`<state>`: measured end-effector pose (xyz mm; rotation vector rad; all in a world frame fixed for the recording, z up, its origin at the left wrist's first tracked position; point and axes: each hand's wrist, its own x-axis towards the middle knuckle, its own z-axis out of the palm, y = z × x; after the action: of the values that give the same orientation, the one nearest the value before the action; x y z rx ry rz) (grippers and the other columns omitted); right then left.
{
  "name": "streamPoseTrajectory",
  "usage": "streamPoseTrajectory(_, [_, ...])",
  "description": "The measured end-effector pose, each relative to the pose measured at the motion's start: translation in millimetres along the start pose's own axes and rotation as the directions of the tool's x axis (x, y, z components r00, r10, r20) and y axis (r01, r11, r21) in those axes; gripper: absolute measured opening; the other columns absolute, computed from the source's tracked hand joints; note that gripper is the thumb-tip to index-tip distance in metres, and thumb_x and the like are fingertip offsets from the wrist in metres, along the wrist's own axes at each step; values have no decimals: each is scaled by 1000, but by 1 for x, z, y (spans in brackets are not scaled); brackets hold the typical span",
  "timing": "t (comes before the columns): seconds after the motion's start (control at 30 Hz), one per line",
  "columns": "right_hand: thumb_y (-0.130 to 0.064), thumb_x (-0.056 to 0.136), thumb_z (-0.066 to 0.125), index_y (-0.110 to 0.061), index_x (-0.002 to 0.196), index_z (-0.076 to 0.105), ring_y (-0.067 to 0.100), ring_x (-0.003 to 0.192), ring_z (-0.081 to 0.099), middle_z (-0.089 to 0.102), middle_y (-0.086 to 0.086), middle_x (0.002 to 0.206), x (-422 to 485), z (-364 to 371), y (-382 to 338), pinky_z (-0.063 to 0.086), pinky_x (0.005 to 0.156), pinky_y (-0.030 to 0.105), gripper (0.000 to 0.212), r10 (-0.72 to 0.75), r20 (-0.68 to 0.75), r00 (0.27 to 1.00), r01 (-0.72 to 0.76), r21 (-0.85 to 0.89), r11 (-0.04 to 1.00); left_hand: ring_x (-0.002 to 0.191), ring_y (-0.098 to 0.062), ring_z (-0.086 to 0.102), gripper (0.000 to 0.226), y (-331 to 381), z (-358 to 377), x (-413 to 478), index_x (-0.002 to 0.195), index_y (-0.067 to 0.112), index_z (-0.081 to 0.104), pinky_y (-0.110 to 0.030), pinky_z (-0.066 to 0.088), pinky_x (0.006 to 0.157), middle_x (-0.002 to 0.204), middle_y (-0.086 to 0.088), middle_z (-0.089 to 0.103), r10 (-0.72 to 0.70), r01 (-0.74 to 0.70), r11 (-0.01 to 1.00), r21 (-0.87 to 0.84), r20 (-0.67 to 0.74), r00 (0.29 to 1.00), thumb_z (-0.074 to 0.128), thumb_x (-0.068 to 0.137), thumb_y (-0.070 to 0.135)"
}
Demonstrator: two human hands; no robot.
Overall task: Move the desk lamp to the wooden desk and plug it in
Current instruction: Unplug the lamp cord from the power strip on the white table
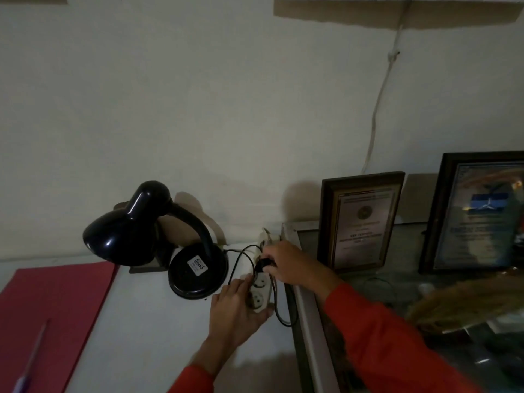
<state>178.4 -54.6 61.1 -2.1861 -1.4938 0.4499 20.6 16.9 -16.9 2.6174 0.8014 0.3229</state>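
Note:
A black desk lamp (158,236) with a round base and a bent neck stands on the white-covered desk top (147,321), close to the wall. Its thin black cord (279,310) loops to the right of the base. A white power strip (259,293) lies beside the base. My left hand (236,310) is shut on the near end of the strip, pressing it to the desk. My right hand (289,263) pinches the black plug (265,265) just above the strip's far sockets. I cannot tell whether the plug's pins are in a socket.
A red folder (54,304) with a pen (31,358) on it lies at the left of the desk. A glass-topped cabinet (309,321) adjoins the desk on the right, holding two framed certificates (360,219) and a woven basket (465,302). A white cable (377,109) runs down the wall.

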Motion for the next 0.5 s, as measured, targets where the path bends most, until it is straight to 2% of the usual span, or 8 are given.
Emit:
streamPoseTrajectory(0.07, [-9, 75, 66, -2, 78, 61, 14, 60, 52, 60, 8, 73, -4, -6, 0, 42, 54, 28, 9, -17, -111, 994, 24, 62, 998, 114, -16, 54, 92, 0, -1, 0, 140, 25, 39, -32, 43, 90, 129, 6, 56, 9, -9, 1000, -28, 7, 1000, 55, 65, 75])
streamPoseTrajectory(0.13, [-10, 69, 66, -4, 74, 59, 17, 57, 51, 61, 10, 69, -7, -11, -3, 46, 52, 33, 10, 7, -215, 977, 20, 125, 992, 113, -17, 54, 90, -3, -6, 0, 138, 24, 42, -32, 44, 91, 129, 6, 56, 35, -34, 999, -33, 18, 999, 58, 65, 73])
streamPoseTrajectory(0.2, [-13, 68, 68, -11, 72, 59, 12, 53, 52, 61, 3, 63, -7, -13, -8, 45, 48, 29, 10, 49, -295, 954, 11, 198, 980, 106, -18, 56, 76, -9, -13, -3, 130, 23, 53, -32, 47, 89, 123, 5, 59, 26, -30, 994, -104, -38, 999, 61, 68, 66])
streamPoseTrajectory(0.27, [-17, 69, 70, -20, 69, 59, 3, 49, 51, 56, -9, 58, -7, -13, -14, 39, 45, 15, 12, 88, -366, 926, 22, 285, 958, 100, -18, 58, 52, -17, -19, -6, 118, 20, 61, -34, 51, 87, 111, 2, 61, -76, 27, 959, -282, -165, 983, 66, 75, 50])
streamPoseTrajectory(0.33, [-20, 74, 70, -26, 70, 57, -1, 50, 52, 55, -11, 59, -5, -12, -23, 40, 47, 10, 14, 144, -410, 901, 25, 380, 925, 100, -23, 59, 37, -27, -27, -3, 112, 16, 61, -43, 53, 88, 108, -3, 56, -259, 110, 882, -459, -275, 926, 71, 78, 26])
streamPoseTrajectory(0.43, [-20, 82, 67, -29, 73, 57, 3, 41, 57, 59, -6, 63, -4, -13, -38, 48, 43, 19, 16, 240, -375, 895, 21, 575, 818, 111, -31, 55, 45, -36, -42, 21, 119, 8, 52, -50, 49, 96, 120, -13, 54, -450, 217, 785, -581, -293, 844, 71, 78, 11])
streamPoseTrajectory(0.5, [-19, 84, 65, -21, 77, 59, 8, 38, 57, 60, -5, 63, -5, -13, -46, 47, 42, 22, 10, 258, -348, 901, 27, 640, 768, 116, -29, 53, 53, -35, -50, 43, 125, 4, 48, -41, 45, 100, 125, -17, 55, -482, 216, 734, -644, -270, 834, 71, 78, 10])
